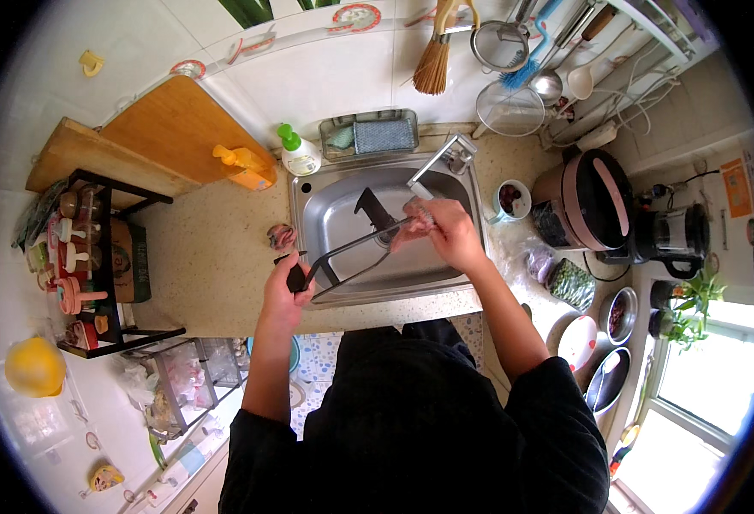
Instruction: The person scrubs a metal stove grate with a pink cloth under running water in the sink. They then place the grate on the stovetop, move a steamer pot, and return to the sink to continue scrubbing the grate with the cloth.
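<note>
My left hand (283, 286) is closed around the black end of a dark metal frame (357, 247), whose two thin bars slant up to the right over the sink. I cannot tell what the frame belongs to. My right hand (454, 234) presses a crumpled pinkish cloth (414, 228) around the frame's far end. Below them lies the stainless steel sink (325, 193). A flat black piece with a hooked end (373, 207) shows in the basin near the drain. Left of the sink, beside my left hand, a wadded brownish-pink cloth (281, 237) rests on the counter.
The faucet (431, 168) reaches over the basin's back right. Behind the sink stand a soap bottle (300, 154) and a sponge tray (370, 135). To the right are a cup (511, 200) and a rice cooker (585, 199). A black rack (110, 270) stands left.
</note>
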Demonstrator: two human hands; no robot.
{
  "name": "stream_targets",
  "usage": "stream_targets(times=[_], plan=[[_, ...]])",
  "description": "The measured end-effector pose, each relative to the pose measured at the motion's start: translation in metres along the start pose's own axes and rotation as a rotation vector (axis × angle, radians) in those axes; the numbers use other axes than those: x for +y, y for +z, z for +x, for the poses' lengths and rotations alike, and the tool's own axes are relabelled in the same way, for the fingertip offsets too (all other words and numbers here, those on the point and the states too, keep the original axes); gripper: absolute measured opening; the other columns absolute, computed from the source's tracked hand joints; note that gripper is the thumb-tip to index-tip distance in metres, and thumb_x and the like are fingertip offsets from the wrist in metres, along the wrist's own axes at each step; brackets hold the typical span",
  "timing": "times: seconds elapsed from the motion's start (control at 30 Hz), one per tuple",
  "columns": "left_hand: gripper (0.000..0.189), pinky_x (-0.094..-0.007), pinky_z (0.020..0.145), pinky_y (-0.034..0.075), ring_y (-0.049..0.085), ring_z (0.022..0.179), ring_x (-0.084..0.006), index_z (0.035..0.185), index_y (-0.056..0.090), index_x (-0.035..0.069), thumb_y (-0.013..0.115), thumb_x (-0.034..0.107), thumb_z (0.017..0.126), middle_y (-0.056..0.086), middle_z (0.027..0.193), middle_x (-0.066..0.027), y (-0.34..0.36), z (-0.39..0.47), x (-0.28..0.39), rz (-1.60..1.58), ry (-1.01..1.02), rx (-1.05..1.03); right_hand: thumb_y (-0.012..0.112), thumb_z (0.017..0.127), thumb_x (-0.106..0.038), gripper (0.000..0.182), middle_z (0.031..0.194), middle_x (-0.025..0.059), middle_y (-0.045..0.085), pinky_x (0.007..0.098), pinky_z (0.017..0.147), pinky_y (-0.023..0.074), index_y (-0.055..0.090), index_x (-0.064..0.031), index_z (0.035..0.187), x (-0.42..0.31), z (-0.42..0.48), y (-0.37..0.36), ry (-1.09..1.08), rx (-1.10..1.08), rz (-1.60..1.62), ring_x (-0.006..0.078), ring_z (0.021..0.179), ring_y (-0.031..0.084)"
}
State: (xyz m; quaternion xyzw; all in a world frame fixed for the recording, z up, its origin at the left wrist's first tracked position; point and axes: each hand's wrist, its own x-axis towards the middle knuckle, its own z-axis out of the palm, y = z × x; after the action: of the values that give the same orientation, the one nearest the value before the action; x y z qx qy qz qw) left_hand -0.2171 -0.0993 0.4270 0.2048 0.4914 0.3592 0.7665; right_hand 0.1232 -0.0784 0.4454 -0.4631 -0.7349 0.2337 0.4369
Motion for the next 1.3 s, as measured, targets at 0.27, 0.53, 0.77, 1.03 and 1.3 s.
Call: stream_targets(times=[0.27, 0.53, 0.77, 1.03, 1.3], plan=[[0.047, -0.0271, 0.040, 0.022, 0.034, 0.039, -0.0112, 0.073, 0.056, 0.007, 0.048, 0.045, 0.100, 0.047, 0.052, -0.0046, -0.005, 0.005, 0.004, -0.029, 0.018, -0.099, 0.076, 0.077, -0.005, 0.028, 0.095, 0.0153, 0.071, 0.0409, 0.079, 0.0535, 0.066, 0.0036, 0.102, 0.021, -0.011, 0.025, 0.023, 0.191, -0.160, 0.0340, 0.090, 0.068], [0.044, -0.0262, 0.041, 0.023, 0.037, 0.040, -0.0109, 0.075, 0.057, 0.007, 0.052, 0.044, 0.098, 0.050, 0.054, -0.0050, 0.014, 0.002, -0.002, 0.025, 0.039, 0.047, 0.077, 0.076, -0.008, 0.029, 0.103, 0.0149, 0.072, 0.0417, 0.088, 0.0525, 0.068, 0.0019, 0.101, -0.025, 0.004, 0.037, -0.040, 0.179, -0.224, 0.0326, 0.095, 0.069], [0.046, -0.0266, 0.039, 0.020, 0.033, 0.038, -0.0098, 0.073, 0.056, 0.008, 0.050, 0.046, 0.098, 0.049, 0.053, -0.0038, 0.004, 0.002, 0.002, 0.012, 0.014, -0.016, 0.066, 0.088, 0.001, 0.018, 0.091, 0.0129, 0.073, 0.0320, 0.070, 0.0572, 0.070, 0.0026, 0.105, 0.022, -0.008, 0.022, 0.255, 0.148, 0.085, 0.0217, 0.085, 0.073], [0.049, -0.0261, 0.038, 0.020, 0.032, 0.038, -0.0101, 0.072, 0.055, 0.008, 0.048, 0.049, 0.099, 0.047, 0.051, -0.0039, 0.014, 0.006, -0.018, -0.081, -0.011, -0.020, 0.057, 0.100, -0.004, 0.025, 0.101, 0.0047, 0.072, 0.0235, 0.071, 0.0555, 0.065, 0.0026, 0.123, 0.007, -0.017, 0.076, 0.694, 0.571, 0.473, 0.0069, 0.086, 0.066], [0.047, -0.0256, 0.039, 0.021, 0.032, 0.038, -0.0098, 0.075, 0.055, 0.008, 0.048, 0.048, 0.099, 0.048, 0.052, -0.0034, 0.020, 0.010, -0.032, -0.171, 0.004, -0.101, 0.054, 0.104, -0.016, 0.025, 0.099, 0.0025, 0.071, 0.0236, 0.073, 0.0514, 0.066, 0.0020, 0.116, 0.054, -0.041, 0.101, 0.799, 0.369, 0.204, 0.0088, 0.081, 0.064]])
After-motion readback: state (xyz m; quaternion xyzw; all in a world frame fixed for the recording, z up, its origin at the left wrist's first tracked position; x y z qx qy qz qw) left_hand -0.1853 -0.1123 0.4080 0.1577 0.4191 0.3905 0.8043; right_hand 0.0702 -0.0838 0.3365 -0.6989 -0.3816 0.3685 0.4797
